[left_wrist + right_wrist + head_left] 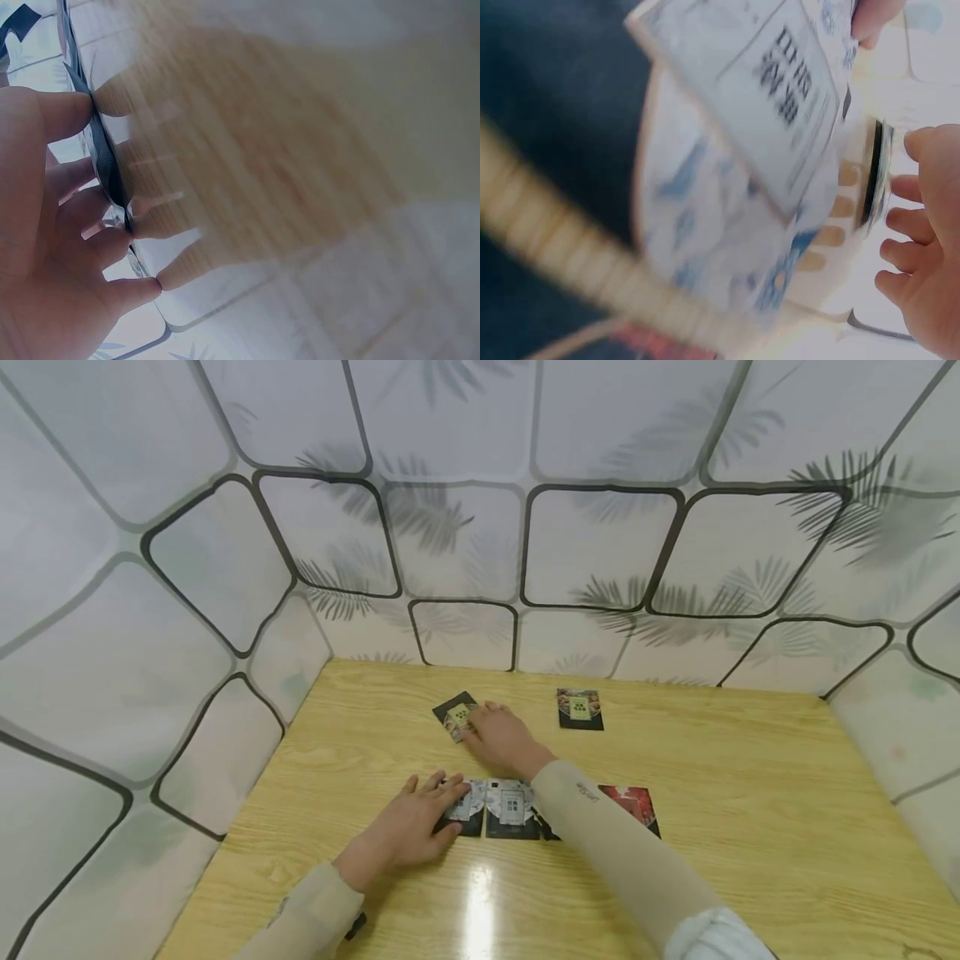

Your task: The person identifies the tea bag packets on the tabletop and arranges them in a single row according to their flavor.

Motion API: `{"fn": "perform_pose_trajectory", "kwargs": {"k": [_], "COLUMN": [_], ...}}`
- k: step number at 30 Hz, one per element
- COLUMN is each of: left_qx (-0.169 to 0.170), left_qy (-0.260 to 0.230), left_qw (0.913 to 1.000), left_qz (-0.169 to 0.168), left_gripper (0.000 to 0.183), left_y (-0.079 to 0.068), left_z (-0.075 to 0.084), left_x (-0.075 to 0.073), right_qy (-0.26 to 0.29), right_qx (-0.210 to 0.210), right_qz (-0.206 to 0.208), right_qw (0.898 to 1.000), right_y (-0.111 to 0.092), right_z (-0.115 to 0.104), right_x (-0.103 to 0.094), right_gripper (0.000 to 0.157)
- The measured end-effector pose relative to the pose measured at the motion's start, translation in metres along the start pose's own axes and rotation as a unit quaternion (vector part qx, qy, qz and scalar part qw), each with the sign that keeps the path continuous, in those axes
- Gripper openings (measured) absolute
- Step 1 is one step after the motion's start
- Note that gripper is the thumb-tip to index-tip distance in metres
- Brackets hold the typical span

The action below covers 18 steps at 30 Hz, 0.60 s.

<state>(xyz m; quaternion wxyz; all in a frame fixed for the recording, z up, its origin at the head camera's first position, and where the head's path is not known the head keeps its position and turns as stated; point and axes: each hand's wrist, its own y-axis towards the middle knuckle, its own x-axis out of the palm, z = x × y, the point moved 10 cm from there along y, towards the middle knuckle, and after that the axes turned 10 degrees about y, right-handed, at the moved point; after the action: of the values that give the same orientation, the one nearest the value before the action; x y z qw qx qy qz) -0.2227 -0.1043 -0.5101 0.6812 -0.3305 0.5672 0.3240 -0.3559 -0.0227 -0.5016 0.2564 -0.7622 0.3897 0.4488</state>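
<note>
Flat square packets lie on the wooden table. My left hand rests on the leftmost front packet, a black and white one, with fingers spread. In the left wrist view, thumb and fingertips touch that packet's edge. Farther back, my right hand touches the right side of a tilted dark packet with a yellow label. The right wrist view shows those fingers, fairly loose, beside this packet. A second black and white packet lies between the arms, large and blurred in the right wrist view.
Another yellow-labelled packet lies at the back right. A red and black packet sits right of the right sleeve, which partly covers the front row. Patterned walls border the table behind and at the sides.
</note>
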Motion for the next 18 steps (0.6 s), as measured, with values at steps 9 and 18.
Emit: {"fn": "perform_pose_trajectory", "kwargs": {"k": [9, 18], "left_qx": [0.002, 0.001], "left_qy": [0.001, 0.007], "left_qw": [1.0000, 1.0000], "left_qz": [0.004, 0.003], "left_gripper": [0.062, 0.061], "left_y": [0.001, 0.001], "left_z": [0.001, -0.001], "left_x": [0.001, 0.003], "right_qy": [0.000, -0.011], "right_qx": [-0.011, -0.011], "right_qz": [-0.033, -0.038], "right_qw": [0.999, 0.999], "right_y": [0.015, 0.005], "right_z": [-0.013, -0.004], "right_x": [0.019, 0.018], "right_gripper": [0.057, 0.051]}}
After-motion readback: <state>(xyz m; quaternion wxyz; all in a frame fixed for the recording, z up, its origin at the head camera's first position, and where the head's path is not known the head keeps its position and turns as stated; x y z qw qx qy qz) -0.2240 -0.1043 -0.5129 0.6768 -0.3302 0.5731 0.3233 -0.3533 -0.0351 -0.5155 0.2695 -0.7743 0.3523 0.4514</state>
